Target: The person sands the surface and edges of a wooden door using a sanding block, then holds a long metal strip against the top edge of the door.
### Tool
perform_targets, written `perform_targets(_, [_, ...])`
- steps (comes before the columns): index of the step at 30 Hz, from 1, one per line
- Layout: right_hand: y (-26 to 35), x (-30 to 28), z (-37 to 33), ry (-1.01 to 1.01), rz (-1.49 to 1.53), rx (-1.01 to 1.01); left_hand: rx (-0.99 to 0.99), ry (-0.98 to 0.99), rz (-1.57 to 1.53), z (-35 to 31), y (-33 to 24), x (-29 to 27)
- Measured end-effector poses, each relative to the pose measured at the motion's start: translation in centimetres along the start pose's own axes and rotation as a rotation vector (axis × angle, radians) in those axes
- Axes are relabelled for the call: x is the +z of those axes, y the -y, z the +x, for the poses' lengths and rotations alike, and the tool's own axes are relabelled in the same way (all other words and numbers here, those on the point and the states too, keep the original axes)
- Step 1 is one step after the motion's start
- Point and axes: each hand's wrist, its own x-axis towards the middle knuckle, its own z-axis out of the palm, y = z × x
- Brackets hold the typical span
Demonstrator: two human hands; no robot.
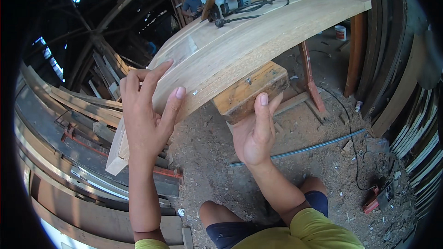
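A large pale wooden panel with a curved edge slants across the view ahead of me. Over its near left part, my left hand has thumb and fingers spread and curved, apparently holding nothing. My right hand grips a worn wooden block at the panel's near edge. Its thumb lies against the block's front face, and the other fingers are mostly hidden behind and beneath it. A small metal-looking bit sits on the block's top. On the panel rests a corded power tool with a blue-grey body.
A red-footed stand supports the panel on the right. A blue-grey rod and a black cable lie on the shaving-strewn floor. Planks are stacked at left, boards lean at right. Another person is at the back.
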Motion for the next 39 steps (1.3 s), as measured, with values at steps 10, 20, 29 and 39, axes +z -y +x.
perform_targets(10, [-2.6,0.4,1.2,-0.086,-0.034,-0.081,-0.187,0.207,-0.164,0.8,-0.8,1.1])
perform_targets(20, [-2.7,-0.5,2.1,-0.065,-0.066,-0.124,-0.231,0.299,-0.191,0.7,-0.7,0.6])
perform_targets(29, [-4.2,0.6,0.0,-0.073,-0.224,-0.118,-0.301,0.257,-0.213,0.8,-0.9,1.1])
perform_targets(39, [-2.8,0.0,1.1,-0.073,-0.148,-0.087,-0.345,0.275,-0.252,0.8,-0.9,1.1])
